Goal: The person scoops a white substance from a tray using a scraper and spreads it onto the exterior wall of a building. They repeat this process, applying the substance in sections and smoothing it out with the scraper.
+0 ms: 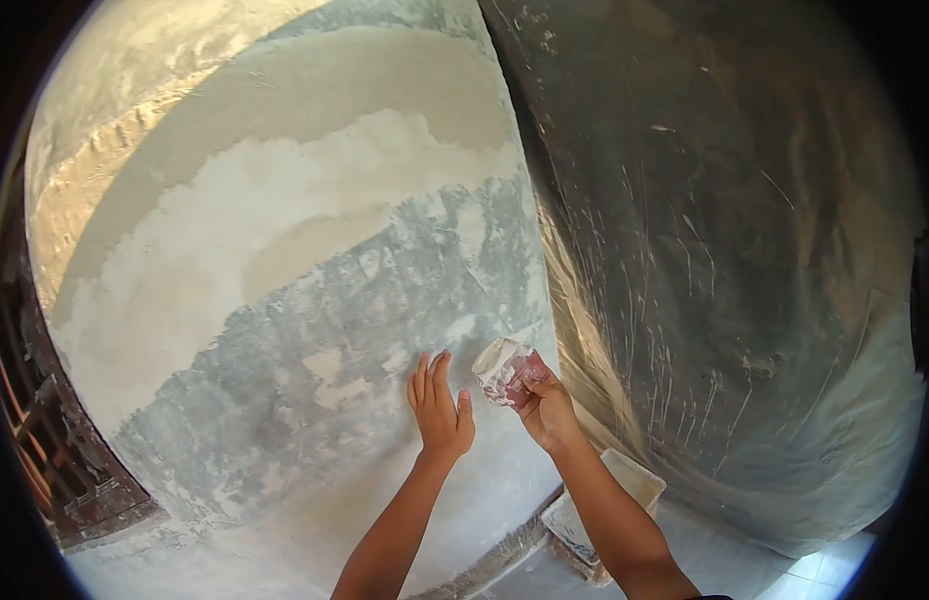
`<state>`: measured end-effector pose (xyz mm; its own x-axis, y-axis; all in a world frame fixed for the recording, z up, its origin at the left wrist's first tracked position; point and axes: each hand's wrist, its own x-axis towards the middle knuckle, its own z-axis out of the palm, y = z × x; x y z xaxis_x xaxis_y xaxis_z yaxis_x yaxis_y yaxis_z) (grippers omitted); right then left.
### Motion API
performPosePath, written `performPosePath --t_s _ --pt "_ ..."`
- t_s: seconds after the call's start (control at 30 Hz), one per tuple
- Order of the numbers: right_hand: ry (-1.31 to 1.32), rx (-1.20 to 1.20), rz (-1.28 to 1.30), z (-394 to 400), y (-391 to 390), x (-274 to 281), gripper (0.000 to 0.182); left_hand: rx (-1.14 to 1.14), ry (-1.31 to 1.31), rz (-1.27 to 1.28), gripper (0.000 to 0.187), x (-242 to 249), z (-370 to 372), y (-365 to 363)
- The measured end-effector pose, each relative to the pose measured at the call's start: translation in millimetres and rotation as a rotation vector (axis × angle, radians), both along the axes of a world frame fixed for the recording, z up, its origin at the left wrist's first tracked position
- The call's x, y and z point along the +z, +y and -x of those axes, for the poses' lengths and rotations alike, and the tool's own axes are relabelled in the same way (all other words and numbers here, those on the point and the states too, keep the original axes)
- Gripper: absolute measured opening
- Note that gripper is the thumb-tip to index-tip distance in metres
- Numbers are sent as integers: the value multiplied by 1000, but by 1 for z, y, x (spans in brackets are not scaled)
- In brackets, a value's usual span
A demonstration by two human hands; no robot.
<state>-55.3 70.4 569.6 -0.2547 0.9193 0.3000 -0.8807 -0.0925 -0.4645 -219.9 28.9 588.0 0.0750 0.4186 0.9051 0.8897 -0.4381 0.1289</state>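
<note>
My right hand (548,408) grips a reddish putty spreader (523,378) between thumb and fingers. White putty (498,362) is smeared thickly over its left part and edge. To the left, my left hand (440,407) is empty, its fingers stretched upward and thumb apart, in front of the wall (315,300). The wall surface around both hands is patchy grey with white smears. Higher up it turns to broad beige and white bands of coating.
A dark plastic sheet (745,250) hangs along the right, its gathered edge close beside the wall corner. Below my right forearm stands a putty-stained rectangular tray (635,478), partly hidden by the arm. A dark wooden grille (60,440) is at the far left.
</note>
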Motion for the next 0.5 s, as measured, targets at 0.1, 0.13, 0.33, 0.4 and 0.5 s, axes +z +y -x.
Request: performPosePath --t_s 0.1,0.13,0.33,0.4,0.5 --pt "6 53 -79 32 -31 45 43 57 47 -81 52 41 32 -35" --pt "15 77 -100 45 -42 59 43 82 56 -101 52 54 44 -47" --pt "25 152 -174 118 -111 129 39 103 118 -264 53 121 111 -122" --pt "25 201 -197 142 -129 146 38 147 160 -302 53 139 134 -147" --pt "77 266 -273 185 -154 167 35 189 197 -354 53 166 165 -187"
